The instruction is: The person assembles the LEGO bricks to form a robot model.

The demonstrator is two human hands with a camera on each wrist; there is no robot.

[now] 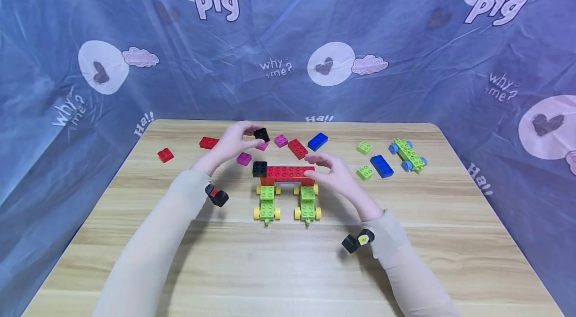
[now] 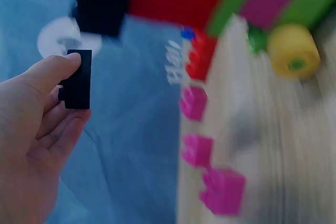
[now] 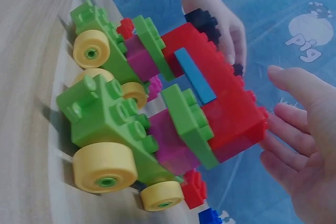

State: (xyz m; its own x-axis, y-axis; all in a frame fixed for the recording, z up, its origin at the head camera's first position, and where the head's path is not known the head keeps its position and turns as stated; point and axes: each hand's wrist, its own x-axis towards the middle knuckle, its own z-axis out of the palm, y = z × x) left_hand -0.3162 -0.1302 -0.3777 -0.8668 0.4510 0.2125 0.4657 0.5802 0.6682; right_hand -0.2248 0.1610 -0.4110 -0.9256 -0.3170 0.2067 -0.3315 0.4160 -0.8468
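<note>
In the head view my left hand (image 1: 234, 141) pinches a black brick (image 1: 262, 135) between thumb and fingers, above the pink bricks at the back. The left wrist view has this black brick (image 2: 79, 85) turned on its side, studs toward the palm. Below stands a built model: two green wheeled bases (image 1: 267, 209) with yellow wheels, bridged on top by red bricks (image 1: 288, 173). Another black brick (image 1: 259, 169) sits at the bridge's left end. My right hand (image 1: 335, 174) is at the right end, its loosely extended fingers close to the red brick (image 3: 236, 129).
Loose pink bricks (image 1: 245, 159) and red bricks (image 1: 165, 155) lie behind and left of the model. Blue bricks (image 1: 382, 166) and small green bricks (image 1: 365, 172) lie to the right, near a green wheeled base (image 1: 408, 155) with blue wheels. A printed blue cloth (image 1: 279, 22) hangs behind the table.
</note>
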